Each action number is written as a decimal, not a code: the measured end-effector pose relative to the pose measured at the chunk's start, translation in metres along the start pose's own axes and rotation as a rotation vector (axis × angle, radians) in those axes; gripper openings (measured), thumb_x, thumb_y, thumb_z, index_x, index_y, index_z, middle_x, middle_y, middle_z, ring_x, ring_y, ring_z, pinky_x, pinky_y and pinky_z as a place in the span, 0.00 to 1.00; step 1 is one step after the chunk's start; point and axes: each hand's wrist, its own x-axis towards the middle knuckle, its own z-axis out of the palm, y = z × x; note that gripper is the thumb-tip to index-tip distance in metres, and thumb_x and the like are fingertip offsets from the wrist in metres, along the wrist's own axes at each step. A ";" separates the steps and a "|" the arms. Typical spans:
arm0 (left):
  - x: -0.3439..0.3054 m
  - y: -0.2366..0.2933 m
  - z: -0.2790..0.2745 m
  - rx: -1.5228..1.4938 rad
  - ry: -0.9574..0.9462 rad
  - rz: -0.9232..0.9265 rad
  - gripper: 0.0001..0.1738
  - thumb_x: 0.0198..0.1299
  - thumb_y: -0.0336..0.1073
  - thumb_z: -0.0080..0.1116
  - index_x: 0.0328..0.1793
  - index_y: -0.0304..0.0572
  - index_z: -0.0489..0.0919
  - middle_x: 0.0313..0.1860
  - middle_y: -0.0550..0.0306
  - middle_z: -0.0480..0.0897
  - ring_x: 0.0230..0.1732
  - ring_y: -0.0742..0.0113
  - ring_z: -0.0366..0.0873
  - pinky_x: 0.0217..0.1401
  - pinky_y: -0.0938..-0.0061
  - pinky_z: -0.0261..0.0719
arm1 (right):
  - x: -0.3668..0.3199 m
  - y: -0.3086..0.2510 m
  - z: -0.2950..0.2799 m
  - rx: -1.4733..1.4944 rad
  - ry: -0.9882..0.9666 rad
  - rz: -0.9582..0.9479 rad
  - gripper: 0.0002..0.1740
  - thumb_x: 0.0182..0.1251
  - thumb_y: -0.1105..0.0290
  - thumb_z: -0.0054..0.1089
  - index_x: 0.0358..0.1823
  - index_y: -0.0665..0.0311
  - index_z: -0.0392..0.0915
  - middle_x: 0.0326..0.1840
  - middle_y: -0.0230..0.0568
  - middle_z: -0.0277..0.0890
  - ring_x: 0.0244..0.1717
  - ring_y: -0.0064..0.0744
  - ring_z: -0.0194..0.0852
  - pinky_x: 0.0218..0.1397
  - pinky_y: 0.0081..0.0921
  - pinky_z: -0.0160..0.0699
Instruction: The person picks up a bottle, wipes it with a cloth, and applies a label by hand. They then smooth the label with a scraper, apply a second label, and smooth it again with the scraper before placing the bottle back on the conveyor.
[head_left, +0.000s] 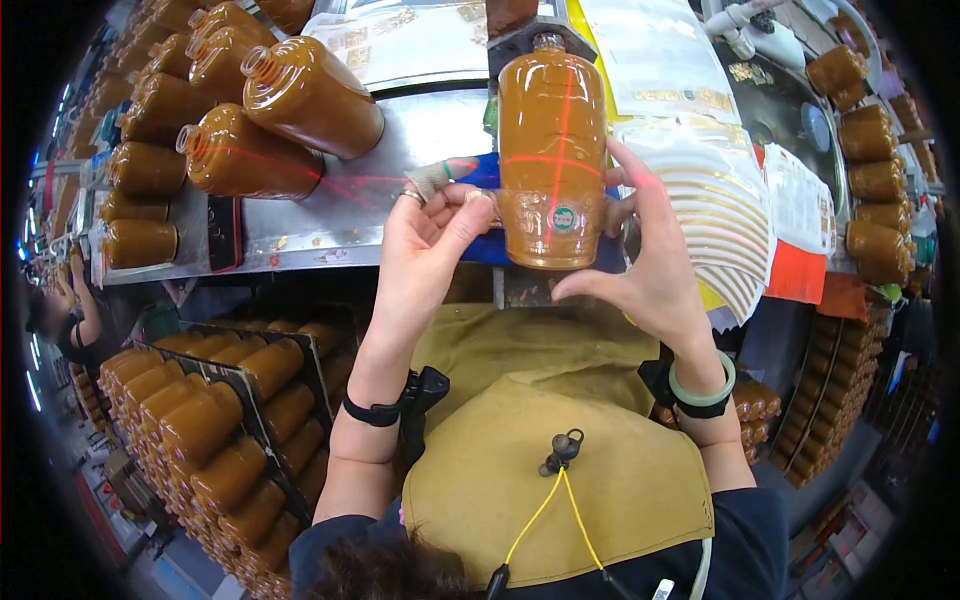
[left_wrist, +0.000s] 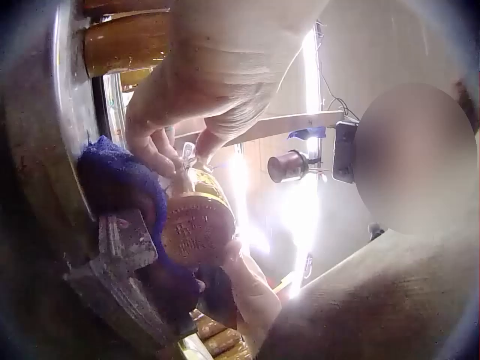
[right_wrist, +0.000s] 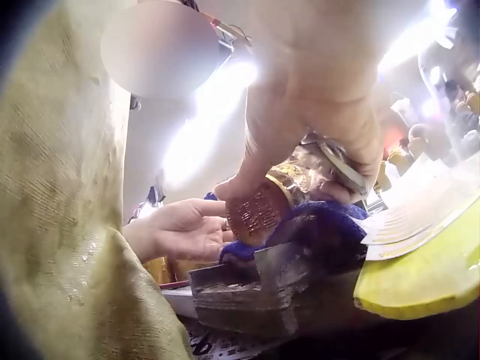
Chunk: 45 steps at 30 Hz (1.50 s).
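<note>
An amber-brown bottle lies on a blue cloth, neck pointing away, with a small green-and-white round mark near its base and red laser lines across it. At its left side my left hand pinches a small, thin piece between thumb and forefinger; what it is cannot be made out. My right hand is spread along the bottle's right side, fingers by its wall and thumb near the base edge. In the right wrist view, embossed marks show on the bottle's base, and that hand's thumb reaches its rim.
Several brown bottles stand left on the metal table. Sheets of curved gold-edged labels lie right, beside a red-orange sheet. A dark phone-like object sits at the left edge. Stacked bottles fill racks below left.
</note>
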 end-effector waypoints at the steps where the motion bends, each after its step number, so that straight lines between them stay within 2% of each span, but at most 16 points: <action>1: 0.000 0.003 0.002 0.027 -0.022 -0.007 0.22 0.76 0.29 0.58 0.72 0.31 0.68 0.53 0.52 0.82 0.55 0.70 0.81 0.61 0.72 0.81 | 0.001 -0.002 0.001 -0.014 0.019 -0.027 0.74 0.29 0.58 0.94 0.83 0.63 0.56 0.64 0.42 0.72 0.53 0.32 0.71 0.53 0.30 0.74; 7: 0.002 0.010 0.003 -0.050 0.028 -0.054 0.20 0.74 0.26 0.57 0.70 0.31 0.72 0.53 0.52 0.84 0.52 0.69 0.83 0.57 0.71 0.82 | 0.004 -0.007 0.009 -0.119 0.045 -0.077 0.70 0.36 0.63 0.91 0.83 0.65 0.55 0.72 0.43 0.70 0.58 0.41 0.71 0.62 0.36 0.72; 10: 0.003 0.010 0.000 -0.270 0.067 -0.193 0.20 0.72 0.26 0.60 0.68 0.33 0.74 0.50 0.54 0.85 0.49 0.69 0.85 0.54 0.73 0.84 | 0.003 -0.006 0.010 -0.166 0.042 -0.051 0.66 0.40 0.62 0.89 0.82 0.68 0.56 0.78 0.47 0.66 0.64 0.44 0.69 0.66 0.38 0.70; 14: 0.003 0.011 0.007 -0.127 0.052 -0.077 0.27 0.63 0.22 0.70 0.66 0.33 0.73 0.45 0.58 0.84 0.47 0.72 0.86 0.55 0.78 0.85 | 0.003 -0.006 0.010 -0.153 0.024 -0.035 0.67 0.41 0.62 0.90 0.82 0.69 0.56 0.79 0.47 0.65 0.66 0.45 0.69 0.67 0.38 0.70; 17: 0.002 0.016 0.005 -0.128 0.068 -0.105 0.26 0.64 0.23 0.69 0.66 0.33 0.73 0.44 0.58 0.84 0.48 0.73 0.85 0.56 0.77 0.85 | 0.003 -0.003 0.011 -0.197 0.034 -0.100 0.67 0.41 0.62 0.90 0.82 0.71 0.56 0.78 0.48 0.65 0.65 0.45 0.69 0.67 0.38 0.71; 19: 0.002 0.014 0.005 -0.131 0.066 -0.098 0.25 0.64 0.23 0.69 0.66 0.33 0.73 0.44 0.59 0.84 0.48 0.73 0.85 0.56 0.77 0.85 | 0.003 -0.007 0.011 -0.146 0.032 -0.010 0.68 0.41 0.62 0.90 0.82 0.71 0.54 0.76 0.49 0.67 0.65 0.43 0.70 0.66 0.38 0.71; 25: 0.004 0.013 0.007 -0.096 0.063 -0.130 0.26 0.64 0.23 0.68 0.67 0.34 0.72 0.44 0.58 0.84 0.48 0.72 0.85 0.54 0.76 0.84 | 0.003 -0.008 0.011 -0.178 0.032 0.010 0.70 0.40 0.62 0.91 0.84 0.70 0.53 0.67 0.47 0.72 0.62 0.40 0.72 0.64 0.36 0.72; 31: 0.003 0.012 0.007 -0.049 0.055 -0.158 0.24 0.65 0.25 0.68 0.65 0.33 0.73 0.44 0.57 0.84 0.46 0.73 0.84 0.53 0.78 0.84 | 0.005 -0.005 0.011 -0.257 0.056 -0.113 0.69 0.42 0.62 0.90 0.84 0.71 0.52 0.69 0.50 0.72 0.60 0.40 0.74 0.62 0.35 0.74; 33: 0.003 0.012 0.007 -0.015 0.065 -0.160 0.24 0.64 0.26 0.69 0.65 0.33 0.73 0.45 0.55 0.84 0.45 0.72 0.84 0.51 0.78 0.83 | 0.003 -0.006 0.015 -0.226 0.059 -0.044 0.68 0.43 0.63 0.90 0.83 0.72 0.52 0.72 0.52 0.70 0.63 0.42 0.74 0.65 0.35 0.73; 35: 0.001 0.009 0.008 0.501 0.141 0.088 0.25 0.63 0.25 0.68 0.65 0.32 0.74 0.50 0.52 0.83 0.46 0.65 0.83 0.49 0.74 0.82 | 0.003 -0.005 0.020 -0.196 0.061 0.023 0.68 0.44 0.64 0.89 0.83 0.73 0.52 0.74 0.55 0.68 0.66 0.44 0.74 0.67 0.35 0.73; 36: -0.001 0.007 0.006 0.632 0.177 0.157 0.26 0.62 0.25 0.67 0.67 0.32 0.75 0.58 0.49 0.80 0.53 0.57 0.80 0.52 0.71 0.80 | 0.004 -0.003 0.023 -0.222 0.089 -0.047 0.67 0.45 0.65 0.89 0.83 0.74 0.52 0.75 0.56 0.68 0.69 0.45 0.73 0.68 0.36 0.73; 37: -0.002 0.001 0.005 0.633 0.177 0.158 0.26 0.62 0.25 0.67 0.67 0.32 0.75 0.58 0.49 0.80 0.53 0.57 0.80 0.52 0.71 0.80 | 0.005 -0.002 0.025 -0.248 0.118 -0.116 0.66 0.46 0.66 0.88 0.83 0.75 0.52 0.76 0.58 0.67 0.71 0.46 0.72 0.70 0.36 0.72; 39: -0.006 -0.013 0.006 0.567 0.321 0.394 0.29 0.63 0.27 0.66 0.71 0.34 0.74 0.68 0.46 0.75 0.62 0.53 0.76 0.62 0.66 0.77 | 0.006 -0.005 0.024 -0.240 0.115 -0.105 0.65 0.46 0.67 0.88 0.82 0.76 0.52 0.75 0.58 0.68 0.71 0.46 0.73 0.70 0.36 0.72; 41: -0.019 -0.016 0.016 0.465 0.207 0.436 0.35 0.64 0.41 0.69 0.74 0.30 0.73 0.83 0.39 0.60 0.76 0.41 0.62 0.79 0.53 0.60 | 0.006 -0.005 0.023 -0.232 0.113 -0.091 0.64 0.47 0.68 0.87 0.82 0.76 0.52 0.74 0.58 0.70 0.71 0.46 0.73 0.71 0.36 0.72; 43: -0.027 -0.010 0.018 0.895 -0.011 0.551 0.38 0.61 0.49 0.72 0.71 0.30 0.77 0.87 0.31 0.50 0.81 0.32 0.53 0.81 0.47 0.56 | 0.007 -0.002 0.023 -0.183 0.128 -0.136 0.64 0.47 0.67 0.87 0.82 0.77 0.53 0.72 0.57 0.73 0.70 0.46 0.74 0.70 0.36 0.73; 45: -0.032 -0.021 0.019 0.893 -0.026 0.500 0.39 0.59 0.51 0.73 0.70 0.33 0.78 0.87 0.28 0.46 0.82 0.29 0.50 0.82 0.46 0.54 | 0.005 0.003 0.024 -0.125 0.127 -0.121 0.62 0.46 0.66 0.87 0.81 0.75 0.56 0.75 0.57 0.69 0.69 0.51 0.74 0.70 0.40 0.73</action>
